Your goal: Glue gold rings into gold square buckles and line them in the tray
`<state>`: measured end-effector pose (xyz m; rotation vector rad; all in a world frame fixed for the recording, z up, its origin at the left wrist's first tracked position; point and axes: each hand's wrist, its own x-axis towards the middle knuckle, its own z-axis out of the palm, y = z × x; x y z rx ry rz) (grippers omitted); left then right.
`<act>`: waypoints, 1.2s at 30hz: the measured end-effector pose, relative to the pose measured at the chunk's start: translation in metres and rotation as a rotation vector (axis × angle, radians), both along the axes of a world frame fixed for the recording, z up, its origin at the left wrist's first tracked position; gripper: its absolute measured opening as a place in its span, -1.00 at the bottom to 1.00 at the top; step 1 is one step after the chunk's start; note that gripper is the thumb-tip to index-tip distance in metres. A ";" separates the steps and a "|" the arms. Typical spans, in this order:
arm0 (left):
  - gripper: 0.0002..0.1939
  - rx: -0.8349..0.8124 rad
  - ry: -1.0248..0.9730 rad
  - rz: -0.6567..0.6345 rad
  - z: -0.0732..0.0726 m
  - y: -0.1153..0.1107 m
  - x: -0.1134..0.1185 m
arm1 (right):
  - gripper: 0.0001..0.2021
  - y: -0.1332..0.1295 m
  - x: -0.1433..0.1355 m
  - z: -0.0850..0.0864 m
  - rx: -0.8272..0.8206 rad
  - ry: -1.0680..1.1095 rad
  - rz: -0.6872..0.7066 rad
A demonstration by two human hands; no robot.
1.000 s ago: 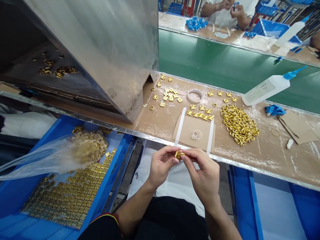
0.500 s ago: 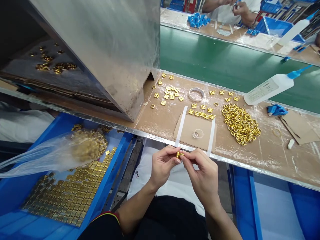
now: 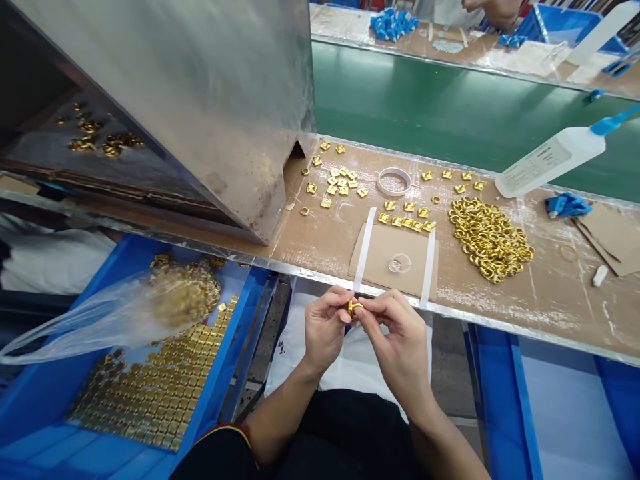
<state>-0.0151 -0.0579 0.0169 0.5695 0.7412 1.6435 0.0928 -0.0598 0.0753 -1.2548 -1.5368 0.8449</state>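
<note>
My left hand and my right hand meet fingertip to fingertip in front of the bench edge, above my lap. Between them is a small gold ring-shaped piece, pinched by the fingers of both hands. Just beyond lies a cardboard pad with two white tape strips and clear round rings on it. Gold square-topped pieces stand in a row at the pad's far edge. A pile of gold rings lies right of the pad.
A metal housing stands at the left. Below it, a blue bin holds gold squares and a plastic bag. A tape roll, a white bottle and a blue crumpled item lie on the bench. A person's hand shows across the green belt.
The two gold parts between my fingertips, slightly apart before, now appear together as one ring-shaped piece. The view has shifted slightly.
</note>
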 end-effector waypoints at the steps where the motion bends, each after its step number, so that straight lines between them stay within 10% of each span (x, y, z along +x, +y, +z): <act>1: -0.79 0.004 -0.023 -0.010 0.001 0.000 0.000 | -0.89 -0.001 -0.002 0.000 -0.002 0.004 -0.008; 16: -0.46 -0.078 -0.118 -0.342 -0.011 0.004 -0.013 | -0.90 -0.005 -0.007 -0.007 0.011 -0.028 -0.017; 36: -0.40 -0.204 -0.137 -0.359 0.008 -0.001 -0.011 | -0.76 -0.009 -0.004 -0.009 0.026 -0.014 0.103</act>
